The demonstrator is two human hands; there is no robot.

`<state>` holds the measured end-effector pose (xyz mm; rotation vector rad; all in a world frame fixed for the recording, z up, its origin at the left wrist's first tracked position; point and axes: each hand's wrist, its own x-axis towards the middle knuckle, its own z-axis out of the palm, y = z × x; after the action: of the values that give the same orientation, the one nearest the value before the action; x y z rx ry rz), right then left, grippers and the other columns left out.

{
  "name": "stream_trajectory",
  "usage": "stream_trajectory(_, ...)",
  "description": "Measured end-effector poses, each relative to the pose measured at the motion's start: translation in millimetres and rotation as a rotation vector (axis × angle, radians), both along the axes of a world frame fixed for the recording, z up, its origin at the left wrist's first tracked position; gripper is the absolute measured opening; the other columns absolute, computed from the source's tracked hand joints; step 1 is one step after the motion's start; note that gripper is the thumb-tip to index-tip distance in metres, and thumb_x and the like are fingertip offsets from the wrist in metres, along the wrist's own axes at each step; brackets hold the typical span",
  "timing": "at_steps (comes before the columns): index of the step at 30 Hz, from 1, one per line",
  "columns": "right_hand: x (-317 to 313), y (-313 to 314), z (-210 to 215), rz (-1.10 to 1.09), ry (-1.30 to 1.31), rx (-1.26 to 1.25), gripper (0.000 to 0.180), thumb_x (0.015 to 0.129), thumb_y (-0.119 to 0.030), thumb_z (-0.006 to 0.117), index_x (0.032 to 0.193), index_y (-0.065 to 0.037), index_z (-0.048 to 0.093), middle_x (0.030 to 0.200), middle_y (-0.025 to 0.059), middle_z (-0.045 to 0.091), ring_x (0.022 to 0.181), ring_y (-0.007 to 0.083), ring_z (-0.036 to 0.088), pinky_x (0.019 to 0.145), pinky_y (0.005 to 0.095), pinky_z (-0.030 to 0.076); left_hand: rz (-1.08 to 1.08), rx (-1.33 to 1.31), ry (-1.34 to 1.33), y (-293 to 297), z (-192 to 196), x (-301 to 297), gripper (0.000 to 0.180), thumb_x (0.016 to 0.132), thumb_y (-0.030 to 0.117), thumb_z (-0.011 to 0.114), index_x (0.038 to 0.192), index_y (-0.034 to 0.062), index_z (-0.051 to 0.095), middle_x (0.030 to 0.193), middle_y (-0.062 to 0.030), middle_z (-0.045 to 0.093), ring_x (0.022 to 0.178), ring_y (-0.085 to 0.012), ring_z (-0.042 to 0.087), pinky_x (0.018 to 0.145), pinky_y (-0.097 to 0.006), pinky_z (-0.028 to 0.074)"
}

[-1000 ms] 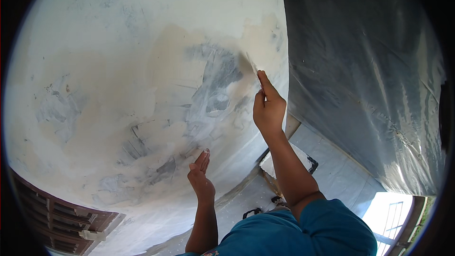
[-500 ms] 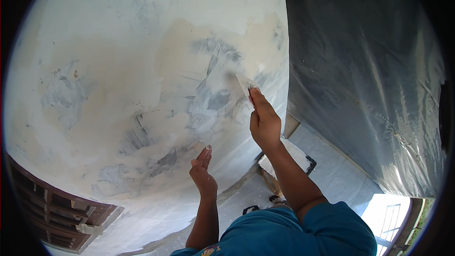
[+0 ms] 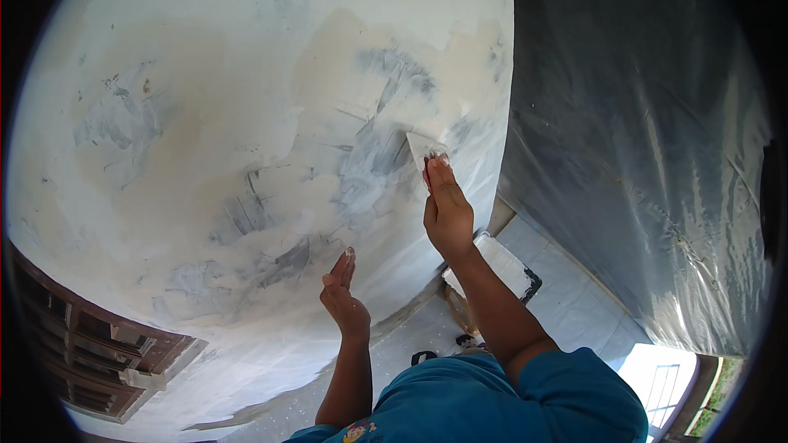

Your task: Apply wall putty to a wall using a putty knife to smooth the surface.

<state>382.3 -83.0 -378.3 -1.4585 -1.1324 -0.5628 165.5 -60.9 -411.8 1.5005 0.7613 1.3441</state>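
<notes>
A person in a teal shirt (image 3: 509, 398) works at a white plastered wall (image 3: 205, 115) streaked with grey and cream patches of filler. The right hand (image 3: 447, 209) is raised against the wall with its fingers pressed together and laid flat along the back of a small pale scraper blade (image 3: 424, 146), which it grips and holds flush to the surface at the edge of a grey smear, close to the wall's corner. The left hand (image 3: 343, 295) hangs lower and to the left, empty, fingers straight and held together, the fingertips just at the wall; whether they touch it cannot be told. Beside the corner, clear plastic sheeting (image 3: 648, 156) drapes the adjoining side. Below the right forearm a white tray with a dark rim (image 3: 502, 267) rests on the pale floor, and a dark wooden window frame (image 3: 98, 344) shows at lower left.
</notes>
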Motion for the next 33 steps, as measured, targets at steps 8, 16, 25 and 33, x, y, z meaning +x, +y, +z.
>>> stream_trajectory(8, -66, 1, -39, 0.195, -0.175, -0.136, 0.045, 0.084, 0.010, 0.059, 0.128, 0.003, 0.061, 0.128, 0.0226, 0.063, 0.122, 0.0355, 0.060, 0.109, 0.0433, 0.045, -0.011, 0.021, -0.032, -1, -5, -12, 0.074, 0.108, 0.050, 0.022, 0.122, -0.0117, 0.060, 0.124, -0.0262, 0.064, 0.123, -0.0355, 0.061, 0.110, -0.044, 0.043)
stream_trajectory(16, 27, 33, 112, -0.112, -0.228, 0.196, 0.048, 0.082, 0.010, 0.058, 0.130, 0.003, 0.059, 0.129, 0.0198, 0.063, 0.124, 0.0339, 0.059, 0.107, 0.0427, 0.047, -0.005, 0.014, -0.052, 4, 1, -17, 0.075, 0.107, 0.054, 0.024, 0.122, -0.0094, 0.061, 0.125, -0.0254, 0.064, 0.123, -0.0351, 0.060, 0.111, -0.045, 0.042)
stream_trajectory(25, -28, -5, -18, -0.001, -0.275, -0.030, 0.033, 0.088, -0.001, 0.069, 0.121, -0.001, 0.068, 0.122, 0.0164, 0.068, 0.120, 0.0279, 0.064, 0.108, 0.0427, 0.047, -0.001, 0.050, -0.055, 14, 2, -30, 0.075, 0.107, 0.054, 0.024, 0.122, -0.0095, 0.061, 0.125, -0.0255, 0.064, 0.123, -0.0347, 0.060, 0.111, -0.044, 0.042)
stream_trajectory(33, 26, 29, 114, -0.137, -0.369, 0.136, 0.049, 0.081, 0.008, 0.061, 0.130, -0.001, 0.061, 0.128, 0.0163, 0.065, 0.123, 0.0303, 0.060, 0.109, 0.0425, 0.046, -0.012, 0.035, -0.052, 12, 5, -20, 0.076, 0.107, 0.054, 0.024, 0.121, -0.0089, 0.063, 0.123, -0.0263, 0.065, 0.122, -0.0373, 0.061, 0.109, -0.048, 0.043)
